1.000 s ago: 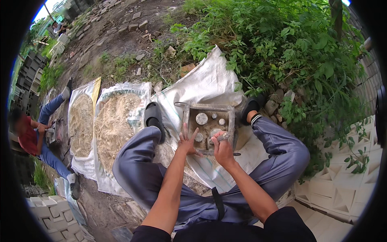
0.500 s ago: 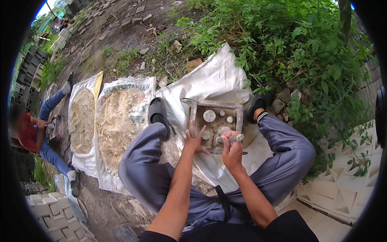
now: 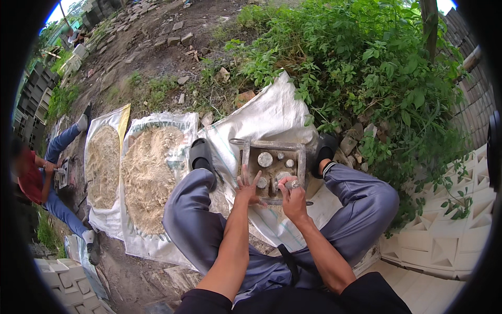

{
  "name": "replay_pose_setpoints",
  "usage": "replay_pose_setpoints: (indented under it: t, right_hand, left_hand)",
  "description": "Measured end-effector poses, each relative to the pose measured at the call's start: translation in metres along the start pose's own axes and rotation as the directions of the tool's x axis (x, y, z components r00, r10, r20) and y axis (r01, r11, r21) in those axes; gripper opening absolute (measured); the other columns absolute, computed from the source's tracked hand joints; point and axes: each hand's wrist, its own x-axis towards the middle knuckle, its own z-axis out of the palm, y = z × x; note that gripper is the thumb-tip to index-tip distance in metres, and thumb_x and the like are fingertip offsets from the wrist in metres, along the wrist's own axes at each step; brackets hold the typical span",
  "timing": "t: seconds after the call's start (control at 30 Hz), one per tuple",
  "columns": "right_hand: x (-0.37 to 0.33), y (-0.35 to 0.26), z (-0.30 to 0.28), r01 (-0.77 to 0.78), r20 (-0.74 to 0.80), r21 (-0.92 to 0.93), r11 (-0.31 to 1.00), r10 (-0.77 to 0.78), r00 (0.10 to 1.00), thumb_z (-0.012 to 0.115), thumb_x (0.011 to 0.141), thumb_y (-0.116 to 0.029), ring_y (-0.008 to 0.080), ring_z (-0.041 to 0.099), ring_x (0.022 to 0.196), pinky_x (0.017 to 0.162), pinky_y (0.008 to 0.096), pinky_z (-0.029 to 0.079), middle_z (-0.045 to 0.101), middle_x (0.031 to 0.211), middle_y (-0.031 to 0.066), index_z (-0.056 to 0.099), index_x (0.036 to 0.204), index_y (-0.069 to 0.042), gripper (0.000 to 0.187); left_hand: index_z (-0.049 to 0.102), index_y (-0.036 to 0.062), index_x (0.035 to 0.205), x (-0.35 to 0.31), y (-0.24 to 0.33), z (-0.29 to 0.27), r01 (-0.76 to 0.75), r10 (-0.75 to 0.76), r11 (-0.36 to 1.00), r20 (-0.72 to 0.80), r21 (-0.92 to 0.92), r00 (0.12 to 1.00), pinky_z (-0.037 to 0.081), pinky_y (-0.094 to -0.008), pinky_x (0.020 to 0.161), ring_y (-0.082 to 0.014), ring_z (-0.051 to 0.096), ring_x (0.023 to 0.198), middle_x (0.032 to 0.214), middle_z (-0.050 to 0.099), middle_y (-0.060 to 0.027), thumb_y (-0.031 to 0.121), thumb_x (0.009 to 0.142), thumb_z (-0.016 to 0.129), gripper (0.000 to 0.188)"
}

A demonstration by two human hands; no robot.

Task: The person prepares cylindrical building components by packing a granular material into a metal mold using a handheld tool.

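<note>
1. Head view: a square metal mould (image 3: pixel 274 167) lies on a white sack (image 3: pixel 272 118) between the seated person's feet, and it serves as the landmark here.
2. The left hand (image 3: pixel 247 187) rests at the near left corner of the mould, fingers spread and loose, gripping nothing, its fingertips touching the frame's edge.
3. The right hand (image 3: pixel 293 198) sits at the near edge of the mould, clenched around a small grey metal piece (image 3: pixel 293 184) that pokes out above the thumb.
4. Inside the mould lie several round grey discs (image 3: pixel 265 159) set in damp, sandy mix.
5. Left of the mould, two more sacks hold heaps of pale sand (image 3: pixel 149 175).
6. Far left of the mould, another person in a red shirt (image 3: pixel 30 180) sits on the ground.
7. Beyond and right of the mould grows thick green weed (image 3: pixel 366 68); pale patterned blocks (image 3: pixel 444 230) are stacked at its lower right.
</note>
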Motion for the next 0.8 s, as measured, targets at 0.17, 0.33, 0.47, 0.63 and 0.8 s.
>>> replay_pose_setpoints:
  t: [0.17, 0.33, 0.47, 0.63, 0.8]
  right_hand:
    - [-0.007, -0.003, 0.000, 0.112, -0.053, -0.109, 0.988, -0.118, 0.992, 0.058, 0.094, -0.009, 0.0335, 0.058, 0.072, 0.067, 0.0387, 0.046, 0.058, 0.083, 0.0155, 0.051, 0.098, -0.003, 0.011]
    - [-0.002, -0.008, 0.001, -0.015, 0.012, -0.041, 0.999, 0.015, 1.000, 0.058, 0.094, -0.009, 0.0346, 0.058, 0.072, 0.066, 0.0393, 0.046, 0.058, 0.083, 0.0152, 0.051, 0.098, -0.002, 0.011]
    - [-0.017, 0.023, 0.006, 0.096, -0.017, -0.043, 0.994, -0.097, 0.995, 0.057, 0.094, -0.009, 0.0352, 0.058, 0.072, 0.066, 0.0395, 0.046, 0.058, 0.083, 0.0150, 0.050, 0.098, -0.002, 0.011]
    - [0.005, -0.008, -0.007, -0.036, 0.011, -0.034, 0.999, 0.036, 0.999, 0.056, 0.095, -0.010, 0.0323, 0.059, 0.071, 0.065, 0.0399, 0.046, 0.059, 0.083, 0.0153, 0.051, 0.097, -0.002, 0.010]
    - [-0.001, 0.015, -0.008, 0.039, 0.024, -0.055, 0.998, -0.037, 0.999, 0.056, 0.096, -0.013, 0.0307, 0.058, 0.068, 0.063, 0.0372, 0.045, 0.058, 0.076, 0.0127, 0.051, 0.098, -0.002, 0.012]
  left_hand:
    - [-0.007, 0.0461, 0.149, 0.001, 0.001, -0.001, -0.007, 0.008, 1.000, -0.018, 0.023, 1.000, 0.028, -0.0644, 0.107, -0.0539, 0.000, 0.141, 0.150, -0.038, -0.0106, 0.052, 0.047, 0.090, 0.141]
    - [-0.006, 0.0466, 0.149, 0.002, -0.003, 0.003, -0.006, 0.006, 1.000, -0.018, 0.010, 1.000, 0.029, -0.0645, 0.106, -0.0541, 0.000, 0.141, 0.150, -0.038, -0.0110, 0.052, 0.046, 0.090, 0.142]
    - [-0.007, 0.0465, 0.149, 0.002, 0.002, 0.001, -0.012, 0.013, 0.999, -0.040, 0.035, 0.999, 0.029, -0.0635, 0.107, -0.0540, 0.000, 0.141, 0.151, -0.037, -0.0109, 0.052, 0.044, 0.091, 0.143]
    - [-0.007, 0.0458, 0.149, 0.001, -0.002, 0.002, -0.010, 0.011, 1.000, -0.035, 0.020, 0.999, 0.029, -0.0623, 0.108, -0.0540, 0.001, 0.141, 0.151, -0.037, -0.0117, 0.052, 0.044, 0.091, 0.144]
    - [-0.007, 0.0455, 0.149, 0.000, 0.004, 0.000, 0.006, -0.005, 0.999, -0.021, 0.046, 1.000, 0.029, -0.0607, 0.108, -0.0542, 0.002, 0.141, 0.151, -0.036, -0.0126, 0.052, 0.043, 0.091, 0.145]
